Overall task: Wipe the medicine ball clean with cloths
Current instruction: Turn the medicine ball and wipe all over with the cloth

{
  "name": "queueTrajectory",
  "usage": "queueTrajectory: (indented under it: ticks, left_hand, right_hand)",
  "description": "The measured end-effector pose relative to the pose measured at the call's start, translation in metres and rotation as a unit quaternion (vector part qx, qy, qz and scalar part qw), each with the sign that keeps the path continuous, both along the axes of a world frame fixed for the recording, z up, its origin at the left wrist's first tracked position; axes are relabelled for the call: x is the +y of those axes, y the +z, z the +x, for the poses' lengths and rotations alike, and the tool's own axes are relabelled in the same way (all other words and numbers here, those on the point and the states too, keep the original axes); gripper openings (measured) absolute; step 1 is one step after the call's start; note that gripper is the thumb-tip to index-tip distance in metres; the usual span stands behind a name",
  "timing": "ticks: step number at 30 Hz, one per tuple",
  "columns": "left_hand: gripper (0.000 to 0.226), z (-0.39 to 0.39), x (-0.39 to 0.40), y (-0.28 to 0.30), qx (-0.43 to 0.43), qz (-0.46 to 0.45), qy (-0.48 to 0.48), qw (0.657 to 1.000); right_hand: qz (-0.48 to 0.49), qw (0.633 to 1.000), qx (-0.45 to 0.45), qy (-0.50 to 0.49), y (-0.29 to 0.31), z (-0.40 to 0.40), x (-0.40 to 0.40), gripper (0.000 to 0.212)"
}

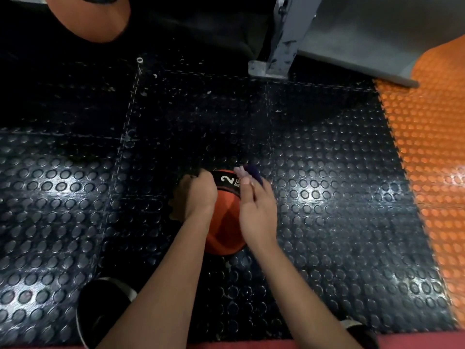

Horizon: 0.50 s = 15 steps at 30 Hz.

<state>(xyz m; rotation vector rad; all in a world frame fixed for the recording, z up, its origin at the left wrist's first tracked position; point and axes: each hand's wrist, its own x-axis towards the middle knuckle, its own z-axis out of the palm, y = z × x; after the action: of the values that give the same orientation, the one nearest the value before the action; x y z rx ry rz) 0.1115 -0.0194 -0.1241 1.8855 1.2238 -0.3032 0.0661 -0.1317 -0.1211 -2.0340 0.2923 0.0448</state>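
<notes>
An orange medicine ball (224, 222) with a black band marked "2" rests on the black studded floor mat (327, 172), low in the middle of the view. My left hand (198, 195) curls over the ball's left side with its fingers closed; whether it holds a cloth is hidden. My right hand (256, 210) presses a purple cloth (251, 173) against the ball's upper right side. Both forearms cover the near part of the ball.
A second orange ball (95, 18) sits at the top left. A grey metal rack post and its foot plate (271, 69) stand at the top middle. Orange studded matting (432, 152) runs down the right side. My shoes show at the bottom left (100, 313).
</notes>
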Motion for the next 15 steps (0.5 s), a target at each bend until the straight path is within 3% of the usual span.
queueTrajectory:
  ticks: [2,4,7,10,12,15]
  left_hand:
    - [0.07,0.0,0.004,0.001,0.001,-0.009,0.004,1.0]
    - [0.07,-0.002,0.003,0.0,-0.014,-0.009,-0.006,1.0]
    - [0.063,-0.003,-0.008,0.002,-0.029,0.01,-0.025,0.999]
    - [0.056,-0.004,-0.013,0.002,-0.037,0.023,-0.031,0.999]
    - [0.049,-0.007,-0.015,0.0,-0.043,0.025,-0.047,0.998]
    - [0.049,-0.008,-0.013,0.0,-0.046,0.027,-0.047,0.997]
  right_hand:
    - [-0.038,0.996,-0.072,0.035,0.0,-0.016,0.004,0.038]
    - [-0.025,0.995,-0.088,0.051,-0.015,-0.014,-0.005,0.038]
    - [0.145,0.989,0.026,-0.028,-0.028,0.013,-0.025,0.035]
    - [0.216,0.955,0.199,-0.048,-0.035,0.039,-0.041,0.037]
    - [0.195,0.944,0.262,-0.051,-0.036,0.045,-0.045,0.039]
    - [0.066,0.984,0.148,-0.074,-0.019,0.028,-0.027,0.037]
